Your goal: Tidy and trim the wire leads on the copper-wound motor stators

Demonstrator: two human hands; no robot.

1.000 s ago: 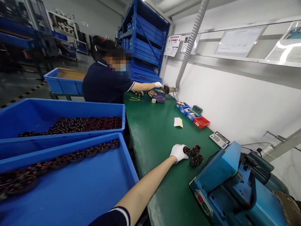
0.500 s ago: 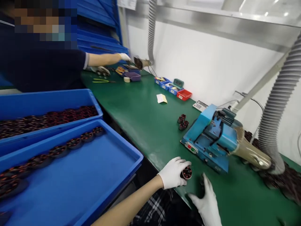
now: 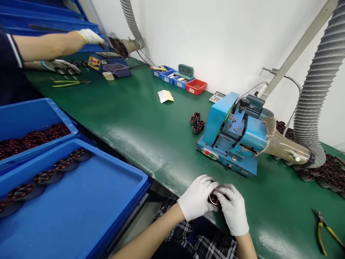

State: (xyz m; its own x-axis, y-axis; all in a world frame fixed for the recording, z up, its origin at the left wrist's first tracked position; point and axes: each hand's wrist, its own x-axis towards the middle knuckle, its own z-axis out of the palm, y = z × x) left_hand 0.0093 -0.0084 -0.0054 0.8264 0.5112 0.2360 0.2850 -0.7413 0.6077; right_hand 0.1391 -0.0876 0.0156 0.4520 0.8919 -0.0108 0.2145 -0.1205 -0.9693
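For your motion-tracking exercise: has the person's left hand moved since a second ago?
Yes. The left hand has drawn back from the cluster of small stators to the near table edge, before the blue machine, meeting the right hand on one stator.

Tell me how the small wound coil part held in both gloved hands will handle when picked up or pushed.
The coil part looks rigid: a round metal ring with copper windings, so probably heavy for its size. Its round shape suggests it may roll if set on edge; the ones by the blue machine stand flat. Left hand and right hand both pinch it, so the windings may be delicate.
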